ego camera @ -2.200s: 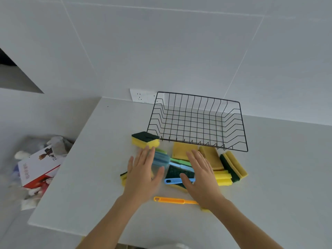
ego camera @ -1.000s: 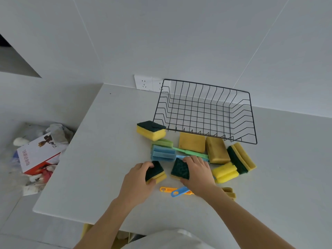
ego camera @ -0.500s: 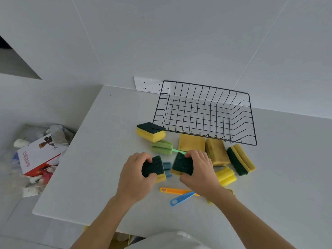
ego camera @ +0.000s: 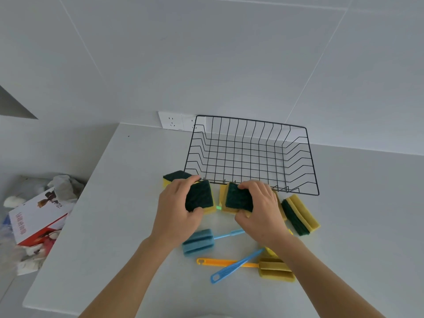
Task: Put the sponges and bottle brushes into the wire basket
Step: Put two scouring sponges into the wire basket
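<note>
My left hand (ego camera: 175, 214) grips a green-and-yellow sponge (ego camera: 199, 198), held above the table just short of the black wire basket (ego camera: 312, 171). My right hand (ego camera: 261, 211) grips a second green-and-yellow sponge (ego camera: 238, 199) beside it. The basket has nothing inside. On the table lie a blue sponge brush (ego camera: 198, 242), an orange-handled brush (ego camera: 220, 262) with a yellow sponge head (ego camera: 276, 269), and a blue handle (ego camera: 236, 268). Another sponge (ego camera: 175, 176) sits left of the basket, and one more sponge (ego camera: 300, 214) lies on its edge at the right. Some sponges are hidden behind my hands.
The white table (ego camera: 103, 214) ends at its left and front edges. On the floor to the left lies a pile with a red-and-white box (ego camera: 34, 221). A wall socket (ego camera: 171, 120) sits behind the basket, which stands close to the wall.
Both hands closed on a sponge each and lifted them forward toward the basket's front rim. The blue sponge brush and handles, covered before, now show below my hands.
</note>
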